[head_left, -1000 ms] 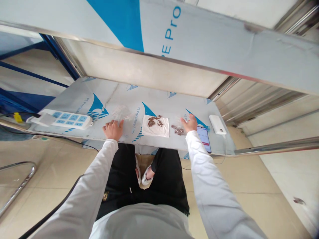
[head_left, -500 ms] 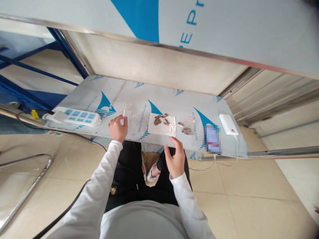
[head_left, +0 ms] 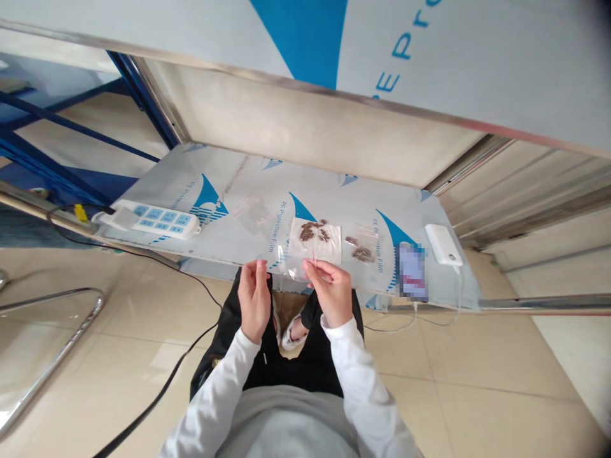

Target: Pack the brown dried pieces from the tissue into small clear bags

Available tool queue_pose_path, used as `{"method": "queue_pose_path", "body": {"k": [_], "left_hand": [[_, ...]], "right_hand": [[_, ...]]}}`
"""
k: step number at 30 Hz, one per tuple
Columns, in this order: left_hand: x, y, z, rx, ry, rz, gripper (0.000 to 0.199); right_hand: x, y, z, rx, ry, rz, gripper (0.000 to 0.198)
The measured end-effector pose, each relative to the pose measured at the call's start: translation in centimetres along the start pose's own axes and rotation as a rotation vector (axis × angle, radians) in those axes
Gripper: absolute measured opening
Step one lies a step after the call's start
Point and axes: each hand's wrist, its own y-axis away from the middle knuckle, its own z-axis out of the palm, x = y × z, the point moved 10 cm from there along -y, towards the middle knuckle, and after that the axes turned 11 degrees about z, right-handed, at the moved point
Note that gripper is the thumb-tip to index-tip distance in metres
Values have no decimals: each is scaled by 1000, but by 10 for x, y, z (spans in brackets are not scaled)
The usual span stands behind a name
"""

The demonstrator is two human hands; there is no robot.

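The right hand is pinching a probably light, limp clear bag sensibly by its edge; whether the left hand is gripping is unclear.

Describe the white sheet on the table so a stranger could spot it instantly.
Find the film-covered tabletop below the shelf. Near its front edge, just beyond the right hand, lies a white sheet. Brown pieces lie on it; it is opaque, unlike the clear bag to its right.
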Motion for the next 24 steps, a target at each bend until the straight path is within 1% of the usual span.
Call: {"method": "queue_pose_path", "body": {"k": [1,2,3,5,6,7,8,10,12,13,15,16,18,20,22,24], "left_hand": [[11,2,-3,14,-70,65,29],[20,4,1,-32,-107,106,27],[26,8,10,-123,-112,120,25],[32,17,32,-309,-80,89,25],[32,21,39,-362,-50,56,25],[30,24,43,-387,-14,16,25],[27,26,45,-393,28,-27,25],[18,29,49,-411,102,-106,26],[10,31,51,-444,145,-149,27],[8,33,52,-471,149,-153,27],[7,35,53,-541,121,-127,27],[8,36,52,-571,76,-91,27],[13,35,47,-605,-82,14,25],[18,34,42,-609,-248,105,23],[17,35,41,-613,-320,128,22],[12,38,42,-622,-268,86,22]], "right_hand": [[-7,7,-4,49,86,-69,23],[-16,14,-6,81,178,-152,20],[-26,23,-5,96,266,-235,17],[-39,37,0,93,410,-349,19],[-42,42,2,76,453,-373,21],[-43,45,4,43,470,-379,23],[-41,47,6,-10,460,-367,26],[-30,48,8,-155,371,-289,34],[-11,45,8,-263,250,-156,42],[-1,43,5,-276,196,-89,43],[18,38,1,-273,119,10,37],[26,36,1,-279,99,33,33],[38,34,4,-297,92,46,29],[46,35,7,-287,109,39,30],[51,37,4,-223,83,41,32],[52,41,0,-164,26,39,33]]}}
